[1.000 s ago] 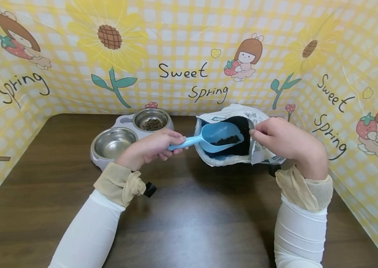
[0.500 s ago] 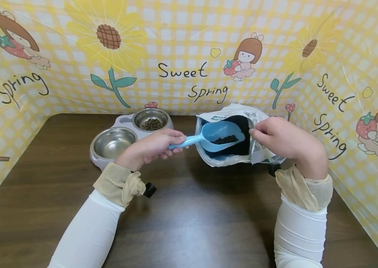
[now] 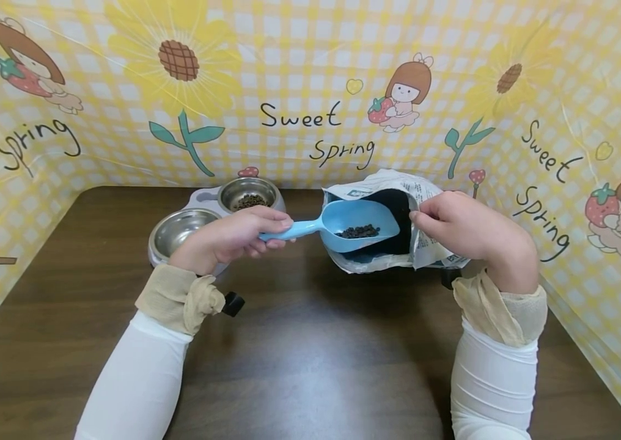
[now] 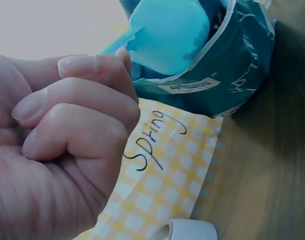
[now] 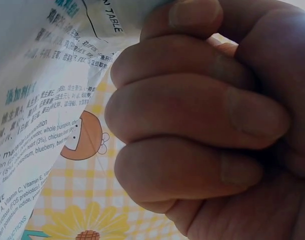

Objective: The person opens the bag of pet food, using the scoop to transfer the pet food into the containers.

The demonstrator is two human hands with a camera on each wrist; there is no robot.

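My left hand grips the handle of a light blue scoop. Dark kibble lies in the scoop's bowl, which overlaps the mouth of an open pet food bag. With curled fingers, my right hand pinches the bag's rim on its right side. In the left wrist view the scoop shows from below over the teal bag. Printed ingredient text covers the bag's side in the right wrist view, close to my curled right fingers.
Left of the bag stands a pale double pet feeder. Its rear steel bowl holds some kibble; the front steel bowl is partly behind my left hand. A yellow checked cloth rises behind the brown table.
My left hand has drawn the scoop a little to the left and raised it slightly, with kibble in it. The right hand holds still on the bag's rim.
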